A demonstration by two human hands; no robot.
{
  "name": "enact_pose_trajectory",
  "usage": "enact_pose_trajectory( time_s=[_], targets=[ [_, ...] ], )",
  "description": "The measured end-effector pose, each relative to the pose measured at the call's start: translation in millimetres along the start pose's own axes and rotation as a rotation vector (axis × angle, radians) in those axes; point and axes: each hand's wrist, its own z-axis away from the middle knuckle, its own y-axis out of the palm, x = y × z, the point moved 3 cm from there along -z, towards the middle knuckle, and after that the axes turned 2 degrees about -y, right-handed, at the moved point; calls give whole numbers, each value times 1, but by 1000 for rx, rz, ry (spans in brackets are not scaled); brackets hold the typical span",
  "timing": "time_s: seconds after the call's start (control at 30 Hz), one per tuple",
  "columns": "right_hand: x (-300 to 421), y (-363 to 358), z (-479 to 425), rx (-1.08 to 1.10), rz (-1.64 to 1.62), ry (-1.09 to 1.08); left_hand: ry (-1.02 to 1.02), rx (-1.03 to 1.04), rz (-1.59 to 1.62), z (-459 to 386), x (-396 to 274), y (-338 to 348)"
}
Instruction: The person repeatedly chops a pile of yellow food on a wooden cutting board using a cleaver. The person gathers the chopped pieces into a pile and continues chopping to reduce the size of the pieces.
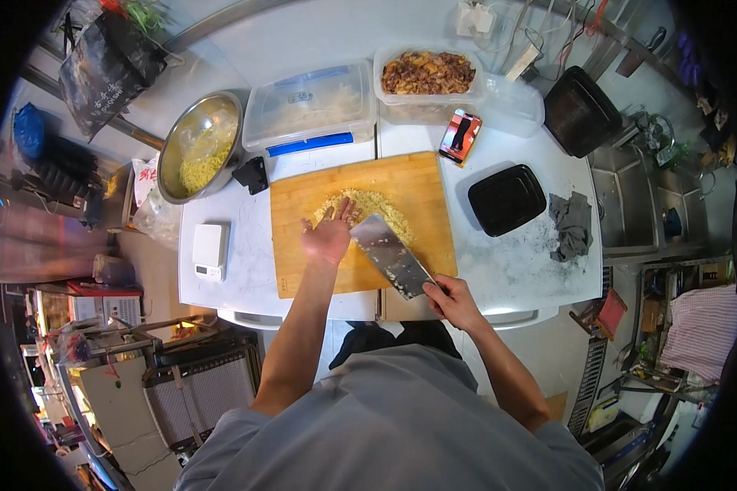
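Note:
My right hand [453, 301] grips the handle of a cleaver [388, 255], its broad blade slanting up to the left over a wooden cutting board [301, 270]. Pale bits cling to the blade. My left hand [331, 233] is palm up with its fingers apart, at the left part of a mound of finely chopped pale yellow food, perhaps garlic [384, 212]. Small bits stick to the fingers, and the hand holds nothing. The chopped food forms an arc across the upper middle of the board, partly hidden behind the hand and blade.
A steel bowl of yellow shreds [206, 166], a lidded plastic box [310, 107] and a tub of browned pieces [430, 73] stand behind the board. Left is a kitchen scale [210, 250]; right are a phone [460, 136], a black tray [507, 200] and a grey cloth [571, 227].

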Motion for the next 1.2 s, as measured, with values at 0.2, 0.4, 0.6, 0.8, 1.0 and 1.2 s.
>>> enact_pose_trajectory(
  time_s=[0.2,0.4,0.6,0.8,1.0,1.2],
  targets=[
    [-11,-4,-35,-43,-46,26,-78,82,-120,16,9,5],
    [-11,-23,-34,-83,-86,103,-66,91,-45,33,1,10],
    [-18,-9,-39,-45,-130,79,-94,20,132,34,9,12],
    [2,-15,-33,-50,-54,59,-228,358,-82,32,-3,-11],
    [9,-5,-33,110,26,93,-294,224,-365,45,24,14],
    [1,-24,-51,-161,151,21,-363,81,-540,59,21,0]
  ],
)
